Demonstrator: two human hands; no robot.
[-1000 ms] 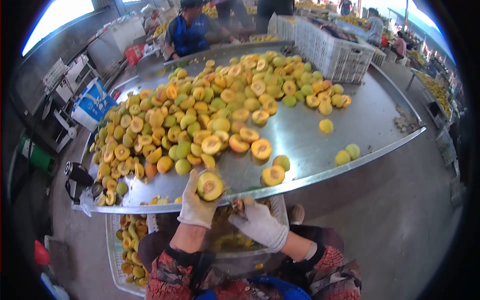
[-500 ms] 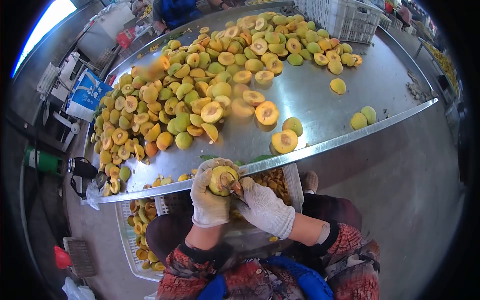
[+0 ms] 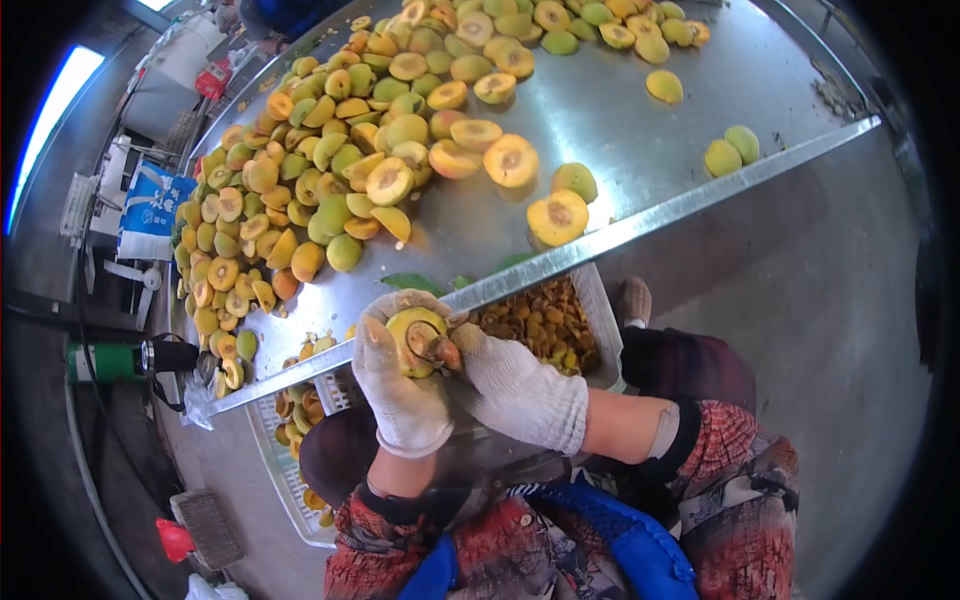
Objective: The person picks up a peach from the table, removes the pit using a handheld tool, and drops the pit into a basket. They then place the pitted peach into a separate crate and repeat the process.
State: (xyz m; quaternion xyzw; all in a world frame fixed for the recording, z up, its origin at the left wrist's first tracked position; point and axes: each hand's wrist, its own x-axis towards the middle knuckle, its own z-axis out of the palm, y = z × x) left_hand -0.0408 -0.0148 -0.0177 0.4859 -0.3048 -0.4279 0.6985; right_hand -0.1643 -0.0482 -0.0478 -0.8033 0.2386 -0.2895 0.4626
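My left hand (image 3: 395, 400), in a white knit glove, is closed around a yellow-green peach half (image 3: 400, 328), cut face turned up toward me. My right hand (image 3: 525, 390), gloved likewise, presses against that face with its bare thumb tip showing. It grips a small pitting tool (image 3: 414, 340) whose curved metal loop sits in the fruit around the pit; the handle is hidden in the fist. Both hands are just in front of the metal table's raised edge (image 3: 650, 225). Beyond the edge lie a peach half (image 3: 557, 218) and a green leaf (image 3: 412, 284).
A large heap of peach halves (image 3: 330, 150) covers the left and back of the table. Below the edge, a white crate (image 3: 600, 330) holds brown-orange scraps. Another white crate (image 3: 290, 500) with peach pieces is by my left knee. A black flask (image 3: 170, 356) stands at left.
The view has tilted and turned, so the table sits higher and steeper. Both hands stay on the same peach half, and the tool's loop now circles farther into its cut face.
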